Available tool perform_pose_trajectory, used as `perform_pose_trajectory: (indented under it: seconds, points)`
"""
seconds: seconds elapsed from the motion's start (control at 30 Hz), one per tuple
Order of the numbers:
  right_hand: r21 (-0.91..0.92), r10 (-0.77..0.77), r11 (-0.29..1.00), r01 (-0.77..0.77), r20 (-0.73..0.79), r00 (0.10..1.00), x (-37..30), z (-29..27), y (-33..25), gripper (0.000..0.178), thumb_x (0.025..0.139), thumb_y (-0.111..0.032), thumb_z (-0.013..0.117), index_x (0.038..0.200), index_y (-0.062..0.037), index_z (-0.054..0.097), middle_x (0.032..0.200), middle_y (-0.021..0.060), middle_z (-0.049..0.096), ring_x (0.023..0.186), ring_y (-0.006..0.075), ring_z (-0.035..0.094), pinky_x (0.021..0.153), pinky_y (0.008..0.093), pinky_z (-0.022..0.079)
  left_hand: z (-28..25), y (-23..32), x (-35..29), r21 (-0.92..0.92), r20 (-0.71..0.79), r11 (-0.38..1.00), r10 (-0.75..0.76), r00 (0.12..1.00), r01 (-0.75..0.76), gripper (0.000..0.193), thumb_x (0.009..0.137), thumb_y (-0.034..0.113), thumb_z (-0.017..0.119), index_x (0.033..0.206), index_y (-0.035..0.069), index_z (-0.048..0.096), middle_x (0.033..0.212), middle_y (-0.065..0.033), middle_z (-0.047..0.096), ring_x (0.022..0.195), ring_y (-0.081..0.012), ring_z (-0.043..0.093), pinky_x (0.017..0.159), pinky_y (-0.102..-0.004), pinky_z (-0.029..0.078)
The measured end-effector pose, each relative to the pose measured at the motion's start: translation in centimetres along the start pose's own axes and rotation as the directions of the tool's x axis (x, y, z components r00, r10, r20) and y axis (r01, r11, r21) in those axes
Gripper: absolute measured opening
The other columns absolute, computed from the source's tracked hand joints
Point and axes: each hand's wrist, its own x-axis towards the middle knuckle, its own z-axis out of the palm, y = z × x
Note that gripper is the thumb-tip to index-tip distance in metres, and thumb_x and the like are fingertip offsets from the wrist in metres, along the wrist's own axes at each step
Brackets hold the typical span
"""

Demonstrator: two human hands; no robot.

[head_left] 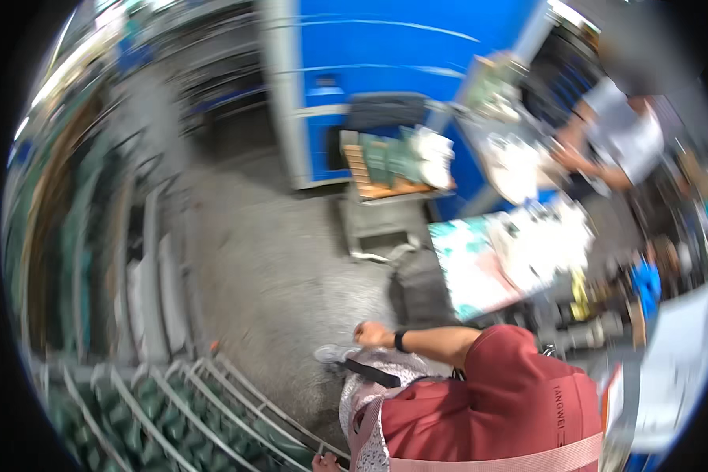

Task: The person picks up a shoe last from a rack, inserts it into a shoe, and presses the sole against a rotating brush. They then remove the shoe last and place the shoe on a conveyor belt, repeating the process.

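Observation:
Low at the lower edge, my left hand (326, 462) is partly in view, its fingers closed round the end of a pale metal rail. The rail belongs to a barred rack or cart (252, 405) holding many dark green pieces (157, 417). My right hand (374, 334) hangs above the floor in front of my body, its fingers loosely curled with nothing seen in them. A dark band circles that wrist, below a red sleeve. The picture is smeared by motion, so finger detail is soft.
A small stand (381, 216) carries a wooden crate of green and white pieces. To the right, a co-worker in a white shirt (629, 134) handles white pieces at a table (472, 291). A blue cabinet (393, 47) stands behind; long racks (86, 252) line the left.

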Motion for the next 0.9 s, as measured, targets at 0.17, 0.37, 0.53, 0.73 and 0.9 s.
perform_pose_trajectory:
  seconds: [0.17, 0.37, 0.53, 0.73, 0.9]
  points:
    - [0.517, 0.446, 0.847, -0.126, -0.561, 0.697, -18.0, -14.4, 16.8, 0.025, 0.086, -0.023, 0.062, 0.098, -0.0037, 0.073, 0.082, 0.0111, 0.073, 0.075, 0.0217, 0.070, 0.073, 0.0356, 0.054, -8.1, 11.9, 16.1, -0.381, 0.141, 0.925, 0.039, 0.989, 0.018, 0.040, 0.087, 0.022, 0.078, 0.113, -0.005, 0.064, 0.092, -0.0114, 0.069, 0.082, -0.0212, 0.063, 0.071, -0.0369, 0.054]
    - [0.620, 0.573, 0.782, 0.056, -0.752, 0.325, -28.5, -24.6, 26.4, 0.037, 0.087, -0.030, 0.063, 0.110, -0.0023, 0.067, 0.083, 0.0133, 0.073, 0.076, 0.0260, 0.071, 0.074, 0.0374, 0.053, -8.5, 29.3, 21.6, -0.559, 0.369, 0.823, 0.134, 0.920, 0.104, 0.042, 0.086, 0.012, 0.076, 0.118, -0.008, 0.059, 0.083, -0.0071, 0.067, 0.076, -0.0144, 0.061, 0.072, -0.0299, 0.051]
    - [0.458, 0.453, 0.829, -0.321, -0.887, -0.093, -31.5, -37.8, 34.9, 0.056, 0.091, -0.053, 0.057, 0.098, 0.0014, 0.068, 0.072, 0.0138, 0.071, 0.068, 0.0240, 0.071, 0.070, 0.0402, 0.054, -6.7, 57.7, 17.3, -0.649, 0.499, 0.756, 0.504, 0.705, -0.082, 0.063, 0.088, 0.010, 0.074, 0.140, -0.006, 0.042, 0.096, -0.0066, 0.067, 0.088, -0.0139, 0.062, 0.081, -0.0302, 0.051]
    - [0.332, 0.612, 0.790, -0.515, -0.456, 0.646, -31.7, -49.3, 34.7, 0.080, 0.090, -0.074, 0.034, 0.075, -0.0047, 0.072, 0.064, 0.0093, 0.070, 0.067, 0.0252, 0.071, 0.073, 0.0392, 0.054, 2.4, 83.9, 12.6, -0.700, 0.442, 0.647, 0.725, 0.528, -0.303, 0.089, 0.088, 0.016, 0.074, 0.157, 0.003, 0.019, 0.097, -0.0122, 0.070, 0.084, -0.0173, 0.067, 0.075, -0.0324, 0.055]
    - [0.780, 0.500, 0.614, -0.124, -0.262, 0.826, -32.2, -48.6, 38.3, 0.057, 0.089, -0.050, 0.050, 0.071, 0.0019, 0.062, 0.065, 0.0131, 0.064, 0.054, 0.0210, 0.064, 0.046, 0.0301, 0.048, 6.7, 92.7, 10.4, -0.564, 0.470, 0.769, 0.598, 0.650, -0.300, 0.050, 0.086, 0.012, 0.074, 0.127, 0.000, 0.049, 0.076, -0.0128, 0.070, 0.064, -0.0177, 0.068, 0.062, -0.0320, 0.055]
